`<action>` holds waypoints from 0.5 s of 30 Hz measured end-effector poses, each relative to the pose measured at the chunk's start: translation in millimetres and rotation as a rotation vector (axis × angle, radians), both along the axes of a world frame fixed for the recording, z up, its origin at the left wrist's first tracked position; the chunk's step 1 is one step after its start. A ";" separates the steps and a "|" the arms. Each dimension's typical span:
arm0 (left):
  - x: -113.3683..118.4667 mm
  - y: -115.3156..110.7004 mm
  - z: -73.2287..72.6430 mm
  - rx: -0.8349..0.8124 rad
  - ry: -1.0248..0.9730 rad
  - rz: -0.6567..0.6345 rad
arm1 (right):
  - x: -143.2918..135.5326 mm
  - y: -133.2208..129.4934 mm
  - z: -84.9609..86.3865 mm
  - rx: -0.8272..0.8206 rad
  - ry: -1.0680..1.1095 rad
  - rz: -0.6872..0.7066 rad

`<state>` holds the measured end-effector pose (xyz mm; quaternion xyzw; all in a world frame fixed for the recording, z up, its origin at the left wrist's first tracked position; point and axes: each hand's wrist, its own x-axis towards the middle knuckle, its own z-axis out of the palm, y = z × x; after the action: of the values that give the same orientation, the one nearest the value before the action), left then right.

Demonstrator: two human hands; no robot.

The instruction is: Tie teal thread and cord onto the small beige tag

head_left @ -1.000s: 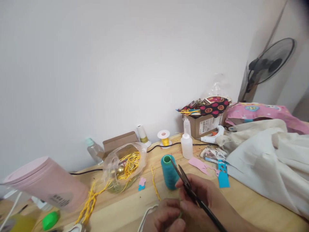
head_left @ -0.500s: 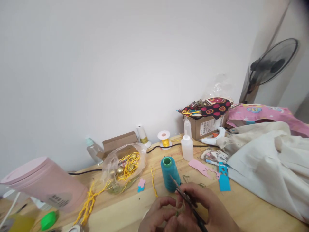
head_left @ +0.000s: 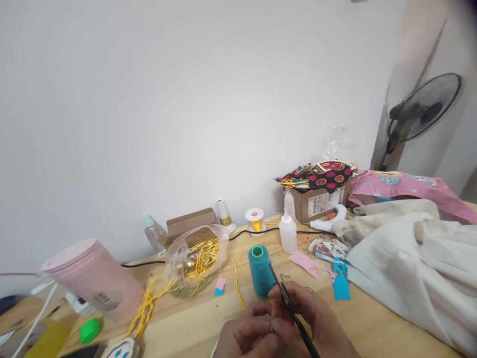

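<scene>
At the bottom middle my left hand is closed, fingertips pinched on a small greenish piece of cord that the fingers mostly hide. Close against it, my right hand grips dark scissors, their slim points aimed up and to the left. The two hands' fingertips meet around the cord. Just beyond the scissor points stands a cone of teal thread. Short green cord scraps lie to its right. Left of the cone are a yellow cord and a small pink and blue flower cutout.
A plastic bag of yellow cord and gold bells lies left of centre, near a tilted pink canister. White squeeze bottles, pink scrap, blue scrap, a cardboard box and cream cloth fill the right.
The camera view has shifted slightly, so the table sits lower. The scissors have turned a little more upright, and the greenish cord loop seen before is now mostly hidden between my fingers.
</scene>
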<state>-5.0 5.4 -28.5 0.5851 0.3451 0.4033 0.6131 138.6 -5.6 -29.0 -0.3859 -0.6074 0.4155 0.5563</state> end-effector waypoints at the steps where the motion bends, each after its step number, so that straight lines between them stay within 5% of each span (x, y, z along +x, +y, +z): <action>1: -0.8 -0.2 -1.2 0.013 -0.009 0.005 | -1.0 -0.2 0.4 -0.009 0.028 0.012; 8: -15.4 -6.6 10.4 0.084 0.158 -0.068 | -2.1 0.4 2.6 -0.092 0.112 0.074; 15: -14.5 -14.0 21.4 0.135 0.044 0.055 | -5.3 -4.3 6.2 0.026 -0.049 0.018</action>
<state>-19.5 -8.6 -7.1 0.6241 0.3467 0.4293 0.5531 133.3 -9.9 -22.8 -0.3831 -0.6298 0.4028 0.5425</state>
